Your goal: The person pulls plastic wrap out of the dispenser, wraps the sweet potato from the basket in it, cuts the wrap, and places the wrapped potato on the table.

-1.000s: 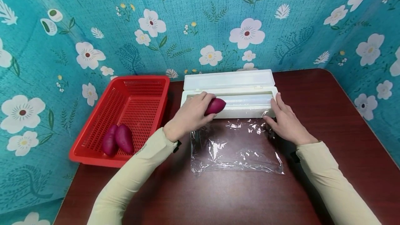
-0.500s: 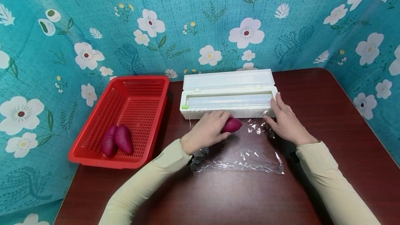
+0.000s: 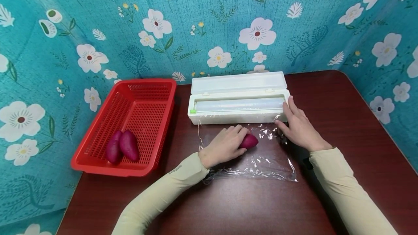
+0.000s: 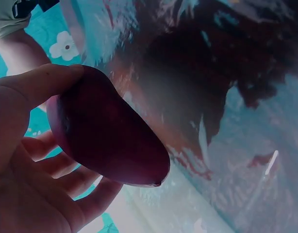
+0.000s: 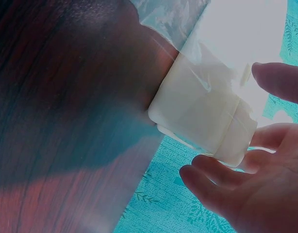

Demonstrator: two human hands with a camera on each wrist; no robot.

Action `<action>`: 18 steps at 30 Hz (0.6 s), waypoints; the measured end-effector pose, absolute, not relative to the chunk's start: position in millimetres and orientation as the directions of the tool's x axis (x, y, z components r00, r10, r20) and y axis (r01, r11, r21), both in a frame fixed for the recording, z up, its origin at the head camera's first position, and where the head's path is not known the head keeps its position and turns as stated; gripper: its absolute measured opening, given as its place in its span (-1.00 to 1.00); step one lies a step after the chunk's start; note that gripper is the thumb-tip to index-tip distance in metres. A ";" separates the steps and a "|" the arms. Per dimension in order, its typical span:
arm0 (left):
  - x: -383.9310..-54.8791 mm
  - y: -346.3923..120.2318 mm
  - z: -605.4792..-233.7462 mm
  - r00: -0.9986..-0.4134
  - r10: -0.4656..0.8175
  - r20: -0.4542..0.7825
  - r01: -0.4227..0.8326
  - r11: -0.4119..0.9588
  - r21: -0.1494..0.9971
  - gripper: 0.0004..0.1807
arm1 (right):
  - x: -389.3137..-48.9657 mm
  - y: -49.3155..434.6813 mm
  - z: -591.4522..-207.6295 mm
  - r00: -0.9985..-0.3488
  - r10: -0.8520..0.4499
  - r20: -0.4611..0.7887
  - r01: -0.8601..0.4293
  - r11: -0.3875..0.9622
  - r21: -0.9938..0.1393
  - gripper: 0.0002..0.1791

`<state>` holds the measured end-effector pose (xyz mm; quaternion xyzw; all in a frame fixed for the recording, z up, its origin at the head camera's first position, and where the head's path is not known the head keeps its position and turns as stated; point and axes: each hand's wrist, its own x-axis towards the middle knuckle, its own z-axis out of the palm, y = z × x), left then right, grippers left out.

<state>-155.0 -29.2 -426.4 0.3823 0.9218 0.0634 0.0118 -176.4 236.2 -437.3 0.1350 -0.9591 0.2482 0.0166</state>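
One purple sweet potato (image 3: 250, 141) was in the left hand (image 3: 225, 146), head view: at 2-3 o'clock off that hand, over the clear film (image 3: 271, 168), visible tip toward 3. White box (image 3: 235, 119) was at 12, long axes roughly parallel. Contact with the film: couldn't tell. From the right hand (image 3: 300, 130) the potato lay at 8-9, apart; left was the nearer of the hands. Right was at the box's 3 o'clock end, fingers spread. Two other sweet potatoes (image 3: 129, 145) sat in the red basket (image 3: 130, 172) on the bench (image 3: 254, 209), at 9 from the left hand.

Left wrist: thumb and fingers gripped the potato; axis ran 11 to 4, free end at 4.

Right wrist: thumb and fingers stood apart about the box end, fingers slightly bent. How hard they pressed, couldn't tell.
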 end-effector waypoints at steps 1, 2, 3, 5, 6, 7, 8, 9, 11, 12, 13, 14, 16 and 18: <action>-154.7 -28.6 -427.8 -0.707 0.707 0.025 0.704 0.699 0.125 -0.47 | -176.5 236.1 -437.4 -0.963 -0.250 0.099 -0.267 0.841 -0.471 -0.18; -154.4 -28.1 -428.7 -0.706 0.707 0.024 0.704 0.699 0.124 -0.47 | -176.5 236.1 -437.4 -0.963 -0.249 0.099 -0.266 0.842 -0.470 -0.18; -154.1 -27.7 -429.8 -0.705 0.709 0.024 0.705 0.698 0.123 -0.48 | -176.6 236.0 -437.3 -0.964 -0.248 0.096 -0.264 0.841 -0.472 -0.17; -153.8 -27.3 -432.0 -0.705 0.709 0.020 0.706 0.698 0.125 -0.47 | -176.6 235.5 -437.2 -0.964 -0.247 0.097 -0.263 0.842 -0.470 -0.17; -153.8 -27.0 -433.3 -0.705 0.709 0.016 0.705 0.698 0.127 -0.48 | -176.5 235.4 -437.3 -0.964 -0.247 0.095 -0.262 0.843 -0.470 -0.17; -153.7 -26.8 -434.7 -0.704 0.710 0.013 0.705 0.698 0.127 -0.47 | -176.4 235.2 -437.2 -0.965 -0.246 0.093 -0.260 0.843 -0.471 -0.17; -153.7 -26.7 -436.3 -0.703 0.711 0.012 0.706 0.697 0.126 -0.47 | -176.3 235.0 -437.1 -0.966 -0.245 0.088 -0.257 0.843 -0.473 -0.16; -153.9 -26.7 -438.3 -0.703 0.711 0.010 0.707 0.697 0.125 -0.47 | -176.5 235.0 -437.3 -0.966 -0.245 0.086 -0.256 0.842 -0.474 -0.16; -154.1 -26.7 -441.3 -0.703 0.711 0.010 0.706 0.697 0.126 -0.46 | -176.7 235.4 -437.4 -0.965 -0.247 0.089 -0.259 0.842 -0.473 -0.17; -154.1 -26.7 -442.5 -0.704 0.710 0.011 0.706 0.697 0.127 -0.47 | -176.7 235.7 -437.2 -0.965 -0.248 0.087 -0.259 0.842 -0.474 -0.17; -154.2 -26.8 -443.6 -0.705 0.709 0.014 0.705 0.698 0.128 -0.47 | -176.8 236.1 -436.8 -0.965 -0.249 0.085 -0.259 0.841 -0.475 -0.17; -154.2 -27.0 -444.4 -0.706 0.708 0.015 0.703 0.698 0.131 -0.47 | -176.8 236.5 -436.6 -0.965 -0.249 0.082 -0.258 0.841 -0.476 -0.17; -154.1 -27.4 -445.3 -0.710 0.704 0.016 0.698 0.702 0.143 -0.48 | -176.6 237.9 -435.9 -0.966 -0.247 0.078 -0.254 0.838 -0.484 -0.16; -153.8 -27.8 -445.7 -0.716 0.698 0.015 0.691 0.706 0.156 -0.47 | -175.4 239.0 -434.5 -0.968 -0.242 0.072 -0.245 0.834 -0.494 -0.16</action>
